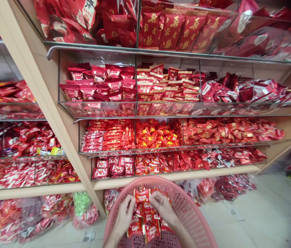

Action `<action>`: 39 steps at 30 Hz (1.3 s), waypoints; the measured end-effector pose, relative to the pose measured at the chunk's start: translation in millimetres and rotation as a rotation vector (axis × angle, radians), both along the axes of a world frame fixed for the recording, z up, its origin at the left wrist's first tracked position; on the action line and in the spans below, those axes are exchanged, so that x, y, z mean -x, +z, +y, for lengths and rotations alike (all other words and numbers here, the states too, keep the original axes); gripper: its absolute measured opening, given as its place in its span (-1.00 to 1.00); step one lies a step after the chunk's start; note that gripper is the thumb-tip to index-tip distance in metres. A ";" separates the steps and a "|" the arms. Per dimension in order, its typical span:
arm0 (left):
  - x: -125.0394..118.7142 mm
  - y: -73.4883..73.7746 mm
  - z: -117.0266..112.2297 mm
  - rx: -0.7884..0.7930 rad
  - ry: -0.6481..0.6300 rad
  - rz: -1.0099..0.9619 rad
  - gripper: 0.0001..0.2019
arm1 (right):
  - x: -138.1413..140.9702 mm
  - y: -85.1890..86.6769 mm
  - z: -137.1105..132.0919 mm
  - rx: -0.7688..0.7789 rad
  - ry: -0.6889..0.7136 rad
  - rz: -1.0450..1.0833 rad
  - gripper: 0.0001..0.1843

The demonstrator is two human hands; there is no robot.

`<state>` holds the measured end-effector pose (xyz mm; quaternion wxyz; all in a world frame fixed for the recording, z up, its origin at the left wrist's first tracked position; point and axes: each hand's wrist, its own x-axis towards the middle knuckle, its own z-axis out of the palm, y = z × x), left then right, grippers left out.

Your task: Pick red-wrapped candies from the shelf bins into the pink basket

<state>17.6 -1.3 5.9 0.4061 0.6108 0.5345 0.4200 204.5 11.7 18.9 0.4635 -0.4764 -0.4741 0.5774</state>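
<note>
A round pink perforated basket [186,199] sits low in front of me, holding a pile of small red candy packets [145,220]. My left hand [124,215] and my right hand [162,205] both reach into the basket. Their curled fingers pinch one red packet [141,197] between them at the top of the pile, the left hand at its left edge and the right hand at its right edge.
Glass-fronted shelves [140,110] on a beige frame [57,117] are packed with red candy and snack packets in divided bins. Clear bags of sweets [83,210] lie on the floor under the lowest shelf. Pale tiled floor [264,213] stretches to the right.
</note>
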 end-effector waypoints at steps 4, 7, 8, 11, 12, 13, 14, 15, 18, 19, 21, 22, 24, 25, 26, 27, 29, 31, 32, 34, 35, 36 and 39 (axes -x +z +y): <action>6.0 -7.9 2.2 -0.118 0.066 0.092 -0.64 | -2.6 5.9 -0.5 0.054 -0.011 0.113 -0.63; 11.3 -8.4 4.7 -0.217 0.048 0.136 -0.65 | -0.8 8.4 -3.8 0.182 -0.026 0.317 -0.65; 12.2 -6.8 5.0 -0.245 0.025 0.149 -0.66 | 0.4 8.5 -4.8 0.222 -0.046 0.368 -0.65; 12.0 0.3 3.8 -0.290 -0.014 0.195 -0.69 | 4.5 5.6 -6.2 0.270 -0.088 0.411 -0.66; 11.2 2.2 2.8 -0.294 -0.017 0.211 -0.69 | 5.9 3.7 -6.0 0.254 -0.089 0.395 -0.67; 10.3 3.5 1.7 -0.294 -0.019 0.226 -0.69 | 7.3 1.5 -5.5 0.223 -0.086 0.371 -0.68; 9.3 4.3 0.8 -0.292 -0.019 0.241 -0.69 | 8.4 -0.9 -4.8 0.183 -0.082 0.344 -0.69; 8.4 4.5 0.0 -0.288 -0.015 0.254 -0.68 | 9.5 -3.4 -4.1 0.140 -0.081 0.318 -0.69; 6.4 4.6 -0.7 -0.271 -0.001 0.278 -0.67 | 11.6 -10.1 -2.5 0.030 -0.081 0.248 -0.69; 5.9 4.8 -0.4 -0.265 0.003 0.276 -0.67 | 12.1 -11.7 -2.5 0.006 -0.077 0.222 -0.69; 5.1 5.6 0.4 -0.254 0.003 0.255 -0.68 | 12.7 -13.9 -3.4 -0.028 -0.072 0.168 -0.71; 4.6 5.9 0.7 -0.250 -0.001 0.239 -0.69 | 12.9 -14.5 -4.3 -0.041 -0.070 0.138 -0.73; 3.5 5.3 1.3 -0.232 -0.015 0.196 -0.70 | 13.3 -14.8 -6.4 -0.066 -0.073 0.079 -0.75; 2.7 4.2 1.6 -0.210 -0.022 0.166 -0.69 | 13.6 -14.6 -7.4 -0.078 -0.081 0.052 -0.76; 1.8 2.4 2.2 -0.176 -0.025 0.125 -0.67 | 13.9 -14.3 -8.3 -0.088 -0.092 0.027 -0.75; 0.9 0.2 2.9 -0.133 -0.021 0.069 -0.64 | 14.2 -13.7 -8.9 -0.092 -0.102 0.009 -0.74; -1.1 -4.7 5.3 -0.024 -0.009 -0.081 -0.55 | 15.0 -12.2 -8.8 -0.085 -0.117 0.001 -0.71; -2.6 -8.0 8.2 0.097 -0.015 -0.249 -0.49 | 15.7 -10.5 -7.5 -0.073 -0.158 0.038 -0.66; -3.0 -8.5 9.5 0.155 -0.021 -0.319 -0.48 | 16.1 -9.7 -6.7 -0.060 -0.191 0.071 -0.61; -3.4 -7.0 11.3 0.233 -0.013 -0.418 -0.51 | 17.1 -8.6 -6.0 0.001 -0.252 0.161 -0.47; -3.6 -5.5 11.7 0.249 -0.004 -0.449 -0.53 | 18.0 -8.3 -6.6 0.055 -0.252 0.213 -0.42; -3.7 -3.9 11.6 0.252 0.001 -0.468 -0.56 | 19.4 -8.3 -7.8 0.121 -0.223 0.265 -0.39; -4.7 -0.4 9.6 0.248 -0.063 -0.460 -0.65 | 26.0 -9.3 -13.6 0.255 -0.060 0.390 -0.45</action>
